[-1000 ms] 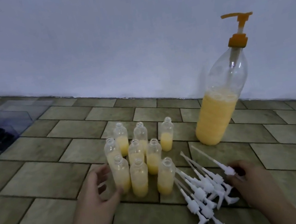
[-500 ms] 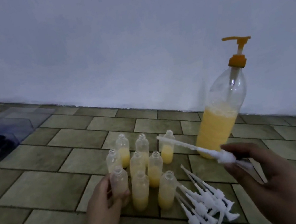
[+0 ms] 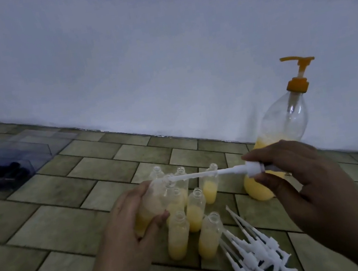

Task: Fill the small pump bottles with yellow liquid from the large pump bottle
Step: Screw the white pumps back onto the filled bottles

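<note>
The right hand pinches a white pump top by its collar, thin tube aimed at the small bottle gripped in the left hand above the floor. Light, slippery plastic, likely; hold mid-body.

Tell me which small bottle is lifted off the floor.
The small bottle gripped in the left hand, tilted toward the white pump in the right hand; the other small bottles stand upright.

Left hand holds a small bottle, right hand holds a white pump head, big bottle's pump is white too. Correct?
Not quite. The head view shows the large bottle has an orange pump, not white. The left hand does hold a small bottle, and the right hand a white pump head.
</note>
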{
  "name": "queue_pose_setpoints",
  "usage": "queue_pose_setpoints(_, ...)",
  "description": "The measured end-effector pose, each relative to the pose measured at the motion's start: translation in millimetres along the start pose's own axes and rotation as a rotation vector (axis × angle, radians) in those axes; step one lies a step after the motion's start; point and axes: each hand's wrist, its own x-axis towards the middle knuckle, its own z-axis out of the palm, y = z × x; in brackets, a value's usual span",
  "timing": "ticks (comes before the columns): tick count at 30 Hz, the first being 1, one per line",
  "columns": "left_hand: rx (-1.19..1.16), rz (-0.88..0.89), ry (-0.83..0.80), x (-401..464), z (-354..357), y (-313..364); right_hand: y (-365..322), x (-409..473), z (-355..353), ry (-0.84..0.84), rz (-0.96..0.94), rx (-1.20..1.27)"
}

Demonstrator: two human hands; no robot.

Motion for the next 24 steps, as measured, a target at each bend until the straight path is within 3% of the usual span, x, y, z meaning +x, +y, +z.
queue_pose_setpoints(4, 0.118, 0.111, -0.038, 4, -4, 13, -10, 27, -7, -0.181, -0.07, -0.055)
queue_pose_setpoints(7, 0.034, 0.105, -0.044, 11, -2, 31, -30, 51, 0, -0.296, -0.009, 0.154)
queue_pose_setpoints(12, -0.377, -0.043, -0.068, 23, 1, 55, -38, 83, 9, -0.264, 0.318, 0.482)
queue_pose_setpoints(14, -0.564, -0.125, -0.104, 25, 0, 62, -29, 87, 5, -0.317, 0.445, 0.776)
queue_pose_setpoints(16, -0.684, -0.194, -0.13, 28, -3, 69, -22, 86, 4, -0.273, 0.516, 1.211)
queue_pose_setpoints(18, -0.762, -0.242, -0.161, 30, -4, 74, -18, 80, 10, -0.222, 0.484, 1.418)
queue_pose_setpoints(24, -0.888, -0.334, -0.275, 29, -2, 82, -27, 75, 26, -0.029, 0.563, 1.451)
